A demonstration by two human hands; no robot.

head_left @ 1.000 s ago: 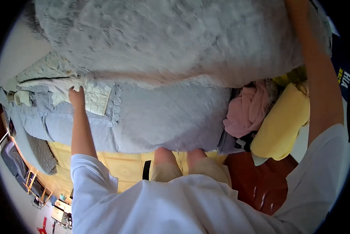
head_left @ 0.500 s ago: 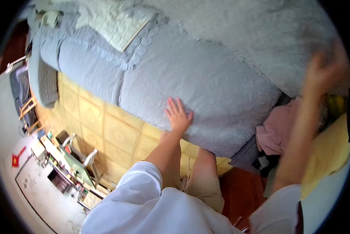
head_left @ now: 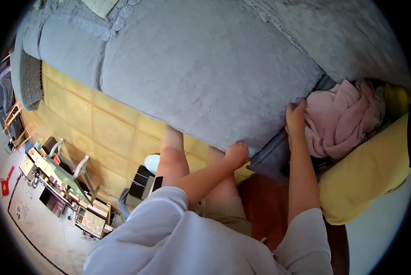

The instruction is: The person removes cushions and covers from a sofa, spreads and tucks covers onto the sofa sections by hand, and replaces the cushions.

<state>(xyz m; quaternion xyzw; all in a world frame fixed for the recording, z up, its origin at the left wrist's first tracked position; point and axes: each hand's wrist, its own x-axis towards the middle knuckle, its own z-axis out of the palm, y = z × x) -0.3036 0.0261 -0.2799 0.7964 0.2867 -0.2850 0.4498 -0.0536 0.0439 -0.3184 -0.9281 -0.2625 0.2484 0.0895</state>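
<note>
A grey plush sofa cover (head_left: 205,68) lies over the seat of a sofa. My left hand (head_left: 236,153) is closed at the cover's front edge, near its right corner, with the fabric at its fingers. At the cover's right side edge, my right hand (head_left: 295,118) has its fingers curled over the border; the fingertips are partly hidden. The dark grey sofa seat (head_left: 272,158) shows beside the edge between the two hands. Right of my right hand lies a crumpled pink knitted cloth (head_left: 340,117).
A yellow covered armrest (head_left: 366,172) is at the right, with a bright yellow item (head_left: 396,101) behind. Yellow patterned tiles (head_left: 86,112) cover the floor. At lower left are a cluttered desk (head_left: 59,169) and a white chair (head_left: 79,167). A black-and-white object (head_left: 141,183) is beside my leg.
My left hand went from lying flat on the cover to closing at its front edge. The right hand came down from the upper right to the cover's side edge. The view shifted right.
</note>
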